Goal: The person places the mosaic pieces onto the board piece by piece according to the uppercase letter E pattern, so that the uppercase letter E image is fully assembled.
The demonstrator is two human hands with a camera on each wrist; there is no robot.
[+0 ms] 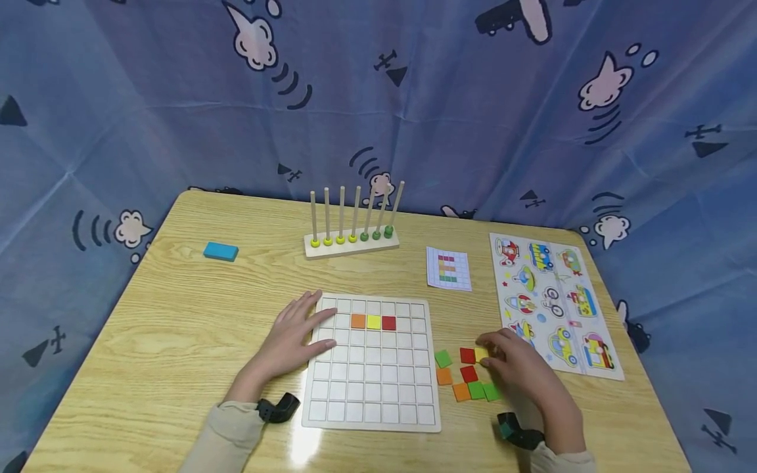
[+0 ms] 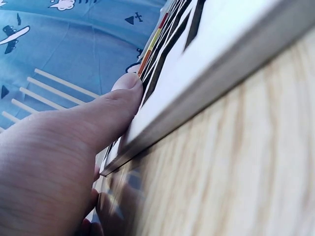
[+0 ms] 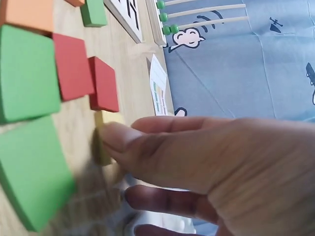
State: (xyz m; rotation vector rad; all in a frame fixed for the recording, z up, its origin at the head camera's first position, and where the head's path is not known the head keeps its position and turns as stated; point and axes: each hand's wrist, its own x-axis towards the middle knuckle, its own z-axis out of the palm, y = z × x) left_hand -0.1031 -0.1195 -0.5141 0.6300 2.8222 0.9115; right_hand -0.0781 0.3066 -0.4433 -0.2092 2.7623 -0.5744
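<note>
A white grid board (image 1: pixel 372 374) lies flat on the table. One row near its top holds an orange tile (image 1: pixel 358 321), a yellow tile (image 1: pixel 374 322) and a red tile (image 1: pixel 388 322). My left hand (image 1: pixel 290 338) rests on the board's left edge with its fingers extended; the left wrist view shows its thumb (image 2: pixel 125 93) on the board's face. To the right of the board, my right hand (image 1: pixel 520 364) pinches a second yellow tile (image 3: pixel 103 140) between thumb and index finger, down at the table. Beside it lie loose red tiles (image 3: pixel 71 66), green tiles (image 3: pixel 32 169) and orange tiles (image 1: pixel 444 376).
A pattern card (image 1: pixel 449 269) with coloured squares lies behind the tiles. Farther right is a vehicle picture board (image 1: pixel 556 305). At the back stands a peg rack (image 1: pixel 351 246) with yellow and green beads; a blue block (image 1: pixel 221 251) sits at the left.
</note>
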